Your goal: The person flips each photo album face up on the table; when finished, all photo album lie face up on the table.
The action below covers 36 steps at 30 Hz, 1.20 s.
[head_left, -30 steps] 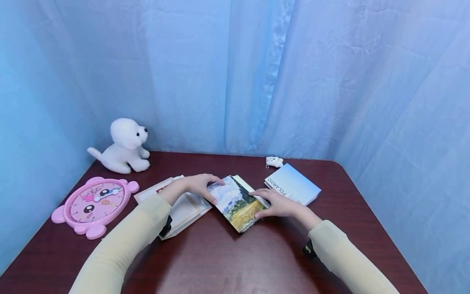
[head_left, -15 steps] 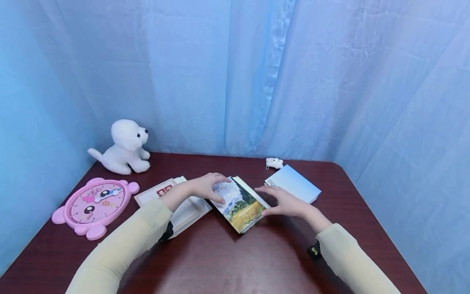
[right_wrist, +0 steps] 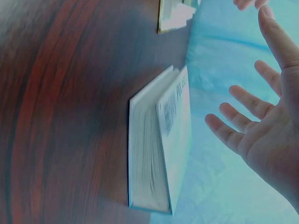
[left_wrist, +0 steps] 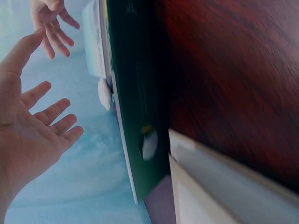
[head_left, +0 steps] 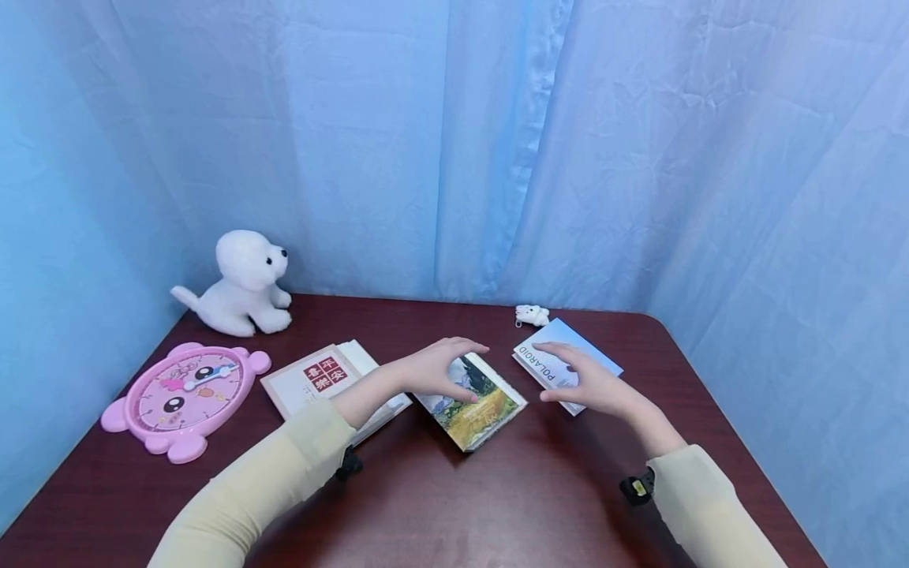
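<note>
My left hand (head_left: 436, 369) hovers over a book with a painted landscape cover (head_left: 477, 414), thumb and fingers spread apart and holding nothing. In the left wrist view the book's dark green side (left_wrist: 135, 98) shows, apart from the palm (left_wrist: 28, 130). My right hand (head_left: 596, 386) is held over a pale blue and white book marked POLAROID (head_left: 568, 333), fingers spread and nothing in them. From the right wrist, that Polaroid book (right_wrist: 156, 149) lies flat with its page edges visible, beside the spread fingers (right_wrist: 238, 116).
A cream book with red characters (head_left: 328, 374) lies left of the painted one, partly under the left forearm. Farther left are a pink toy clock (head_left: 186, 394) and a white plush dog (head_left: 248, 276). A small white plush charm (head_left: 532, 315) sits near the back curtain (head_left: 369, 158).
Both hands have left the painted book, which stays in place. My right hand has moved right, over the Polaroid book. My left hand has lifted and shifted right.
</note>
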Each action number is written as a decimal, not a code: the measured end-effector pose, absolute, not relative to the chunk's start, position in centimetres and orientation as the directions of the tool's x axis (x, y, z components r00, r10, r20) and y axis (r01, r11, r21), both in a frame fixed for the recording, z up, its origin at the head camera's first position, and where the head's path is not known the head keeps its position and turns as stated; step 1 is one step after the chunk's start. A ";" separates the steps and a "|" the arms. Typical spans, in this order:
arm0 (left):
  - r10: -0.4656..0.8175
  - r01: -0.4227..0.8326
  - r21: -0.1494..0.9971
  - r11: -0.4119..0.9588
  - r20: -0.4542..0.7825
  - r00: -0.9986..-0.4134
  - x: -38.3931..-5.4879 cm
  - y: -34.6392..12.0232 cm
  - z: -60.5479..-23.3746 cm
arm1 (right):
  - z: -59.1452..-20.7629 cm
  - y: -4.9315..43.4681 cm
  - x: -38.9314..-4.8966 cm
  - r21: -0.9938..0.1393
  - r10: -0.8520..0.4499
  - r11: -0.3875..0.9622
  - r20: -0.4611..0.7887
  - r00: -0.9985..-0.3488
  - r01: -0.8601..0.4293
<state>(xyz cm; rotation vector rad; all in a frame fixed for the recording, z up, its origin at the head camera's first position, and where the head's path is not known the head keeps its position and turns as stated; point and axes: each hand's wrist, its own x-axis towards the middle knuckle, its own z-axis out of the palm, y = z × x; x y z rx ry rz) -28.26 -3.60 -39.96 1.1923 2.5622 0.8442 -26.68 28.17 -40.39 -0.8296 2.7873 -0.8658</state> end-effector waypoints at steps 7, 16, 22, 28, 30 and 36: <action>0.753 0.608 0.629 0.485 0.054 -0.656 -27.7 -1.0 -40.1 | -40.1 31.0 -26.6 -0.561 -0.436 0.720 0.093 -0.895 -0.409; 0.738 0.558 0.673 0.485 0.028 -0.675 -28.1 1.6 -40.9 | -41.0 33.9 -27.7 -0.618 -0.348 0.710 0.109 -0.931 -0.337; 0.717 0.505 0.702 0.501 -0.010 -0.697 -28.8 2.9 -41.7 | -42.0 35.2 -28.6 -0.618 -0.299 0.738 0.063 -0.952 -0.273; 0.719 0.512 0.679 0.527 -0.034 -0.694 -29.4 3.9 -42.7 | -43.0 36.3 -29.7 -0.588 -0.269 0.775 0.027 -0.963 -0.233; 0.716 0.518 0.663 0.541 -0.039 -0.697 -29.6 4.1 -42.8 | -43.3 36.5 -30.0 -0.592 -0.268 0.775 0.011 -0.963 -0.223; 0.700 0.501 0.653 0.568 -0.064 -0.711 -30.1 4.7 -43.1 | -44.0 36.9 -30.7 -0.600 -0.265 0.777 -0.036 -0.964 -0.191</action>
